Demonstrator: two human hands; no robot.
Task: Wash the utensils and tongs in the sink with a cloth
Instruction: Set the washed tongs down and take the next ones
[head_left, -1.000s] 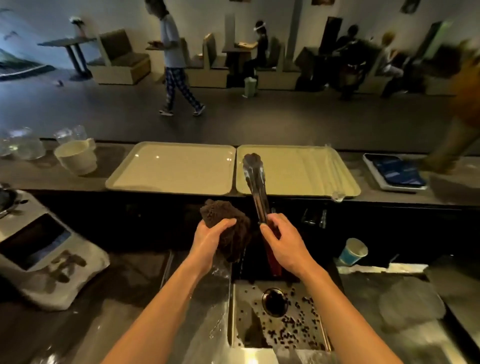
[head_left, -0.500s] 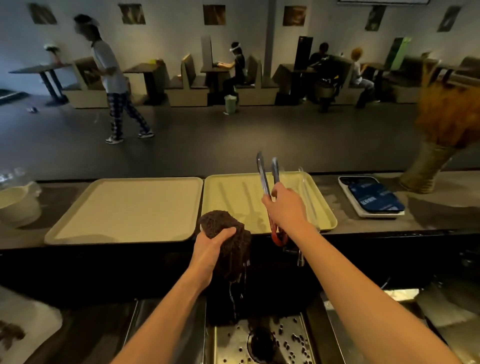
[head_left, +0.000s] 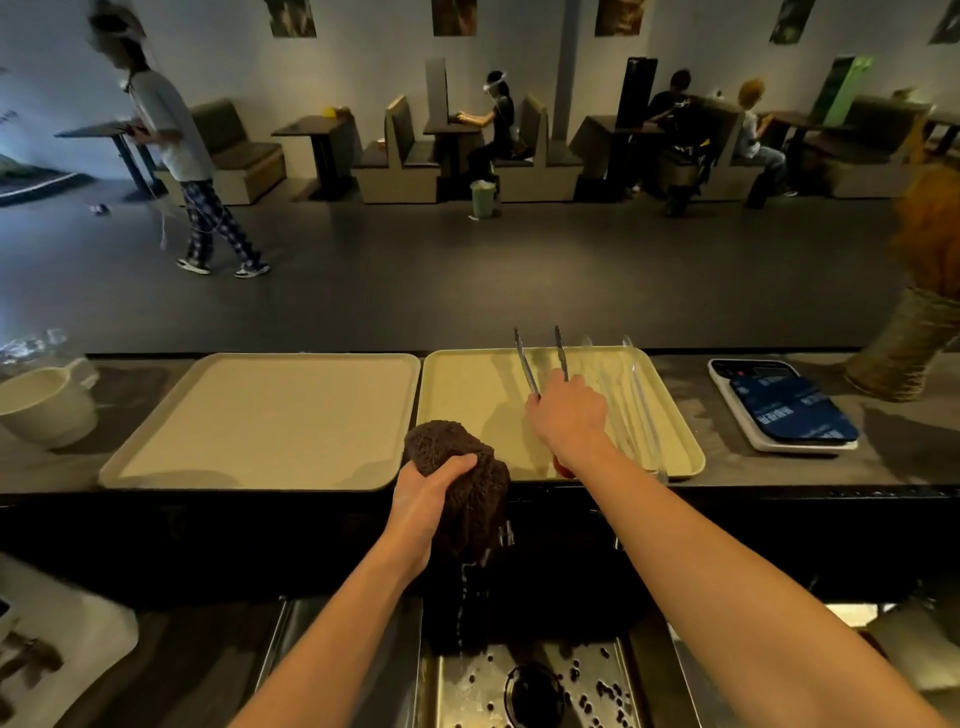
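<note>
Right hand clasped around tongs over right tray; left hand clutching cloth.

left counter: cream ceramic mug | centre: empty beige rectangular plastic tray | right counter: white digital scale with dark blue top, beside woven straw vase | background: walking person in plaid trousers

A coarse, knitted-looking dark cloth, wet and dripping, is seen. Shiny bare metal is shown by the tongs, with a red end. The trays look smooth, matt and plastic. The sink is of brushed, gleaming steel. A glossy cup appears ceramic.
</note>
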